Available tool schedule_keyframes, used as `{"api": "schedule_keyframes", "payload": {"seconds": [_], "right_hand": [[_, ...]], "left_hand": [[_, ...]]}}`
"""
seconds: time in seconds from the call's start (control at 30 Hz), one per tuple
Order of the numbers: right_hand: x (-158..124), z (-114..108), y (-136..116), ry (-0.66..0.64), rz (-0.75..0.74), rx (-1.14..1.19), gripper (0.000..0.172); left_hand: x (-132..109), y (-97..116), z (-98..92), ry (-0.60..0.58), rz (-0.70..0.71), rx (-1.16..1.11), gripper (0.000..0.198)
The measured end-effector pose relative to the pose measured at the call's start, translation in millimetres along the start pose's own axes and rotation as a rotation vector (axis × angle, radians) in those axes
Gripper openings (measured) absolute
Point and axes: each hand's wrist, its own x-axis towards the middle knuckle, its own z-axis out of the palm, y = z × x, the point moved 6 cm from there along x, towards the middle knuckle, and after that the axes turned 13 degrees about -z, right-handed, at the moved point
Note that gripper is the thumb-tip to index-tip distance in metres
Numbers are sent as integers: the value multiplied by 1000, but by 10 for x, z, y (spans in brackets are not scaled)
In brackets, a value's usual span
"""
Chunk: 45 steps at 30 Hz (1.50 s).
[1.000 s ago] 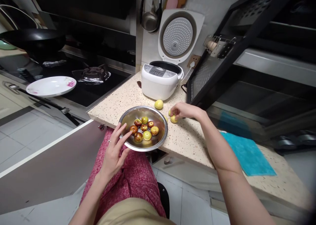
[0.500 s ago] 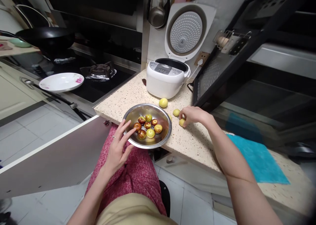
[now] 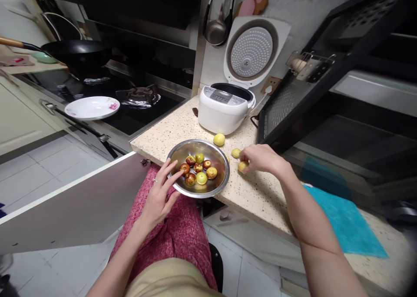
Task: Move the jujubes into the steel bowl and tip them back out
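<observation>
My left hand [image 3: 159, 195] grips the near left rim of a round metal bowl [image 3: 220, 161], fingers over the edge and thumb low outside. The bowl sits at the counter's front edge. Inside lie several jujubes [image 3: 201, 178], some yellow-green, others mottled reddish brown. To the right of the bowl, my right hand [image 3: 263, 159] has its fingertips closed on a yellowish jujube [image 3: 242, 166] at the counter top. Another pale green jujube [image 3: 236, 153] lies just beside those fingers, and a larger one [image 3: 219, 140] rests by the rice cooker. One more is mostly hidden behind the bowl's rim.
A white rice cooker [image 3: 221, 114] stands behind with its lid up. To the left are a white plate [image 3: 93, 107] on the stove's edge and a black wok [image 3: 78, 51]. A turquoise cloth [image 3: 352, 223] lies on the right. A cabinet door [image 3: 78, 201] hangs open at lower left.
The view has shifted slightly, so everything sits a little further right and lower. My right fingers stay at the same jujube, and my left hand keeps to the bowl.
</observation>
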Motion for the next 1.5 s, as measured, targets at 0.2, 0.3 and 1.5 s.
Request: {"api": "schedule_keyframes", "payload": {"seconds": [0.2,0.3,1.5], "right_hand": [[-118,-310,-344,431,-185,122,25],[27,-232,-532,449,-244,121,26],[140,-80,277,394,-24,168,25]], "left_hand": [[0,0,6,14,8,-14,46],[-3,0,2,10,4,-19,46],[-18,8,15,6,19,-19,46]]}}
